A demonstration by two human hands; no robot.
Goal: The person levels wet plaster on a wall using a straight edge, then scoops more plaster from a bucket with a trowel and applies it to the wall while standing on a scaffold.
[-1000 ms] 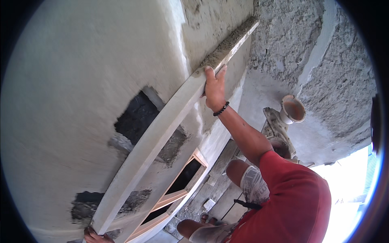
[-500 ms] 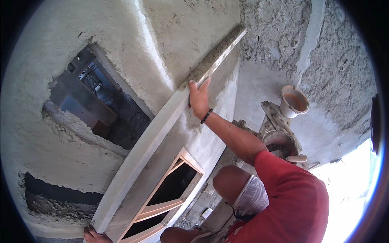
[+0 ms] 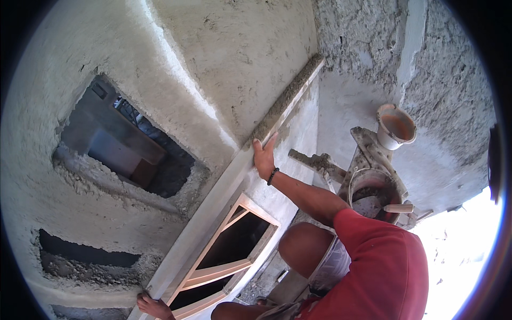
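Observation:
A long straightedge bar (image 3: 200, 205) lies slantwise against the plastered wall, wet mortar coating the upper part of its edge. My right hand (image 3: 264, 158), with a dark beaded bracelet at the wrist, grips it around the middle; the thumb rests on the near face and the other fingers are partly hidden. Low in the view my left hand (image 3: 153, 308) is curled on the bar's lower end, its fingers partly out of sight. Just beside the bar on the right stands a wooden frame (image 3: 246, 201) with dark openings.
Left of the bar the wall has a rough-edged opening (image 3: 114, 144) and a narrower slot (image 3: 88, 250). To the right are a pale bucket (image 3: 392, 140), a round mortar tub (image 3: 354, 184) and a wooden tool handle (image 3: 400, 208). My bent knee (image 3: 302, 248) is close below.
Both hands have moved the straightedge across the wall, away from the rough opening and closer to the wooden frame. The view has shifted a little, showing more of the tub.

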